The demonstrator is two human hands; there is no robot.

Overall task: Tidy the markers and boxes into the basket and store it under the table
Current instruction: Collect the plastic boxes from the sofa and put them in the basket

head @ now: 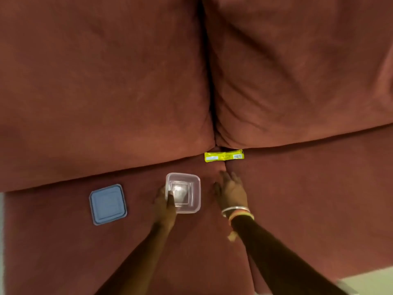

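The left hand [165, 203] grips the clear square plastic box [184, 192] by its near-left rim, thumb hooked inside and the other fingers outside. This looks like a hold meant to steady or lift the open, empty box. Its blue square plastic lid [108, 204] lies flat and well apart to the left, so the box probably needs closing before it is stored.

The right hand [230, 192] holds nothing. Its fingers [227, 175] are spread and straight, stretched over the seat towards a yellow flat packet [224, 155] wedged in the crease, apparently to fetch it.

Everything rests on the seat of a dark red fabric sofa [308, 188], with two plump back cushions [106, 81] behind it. A strip of pale floor [372, 279] shows at the lower right. No basket, markers or desk are in view.
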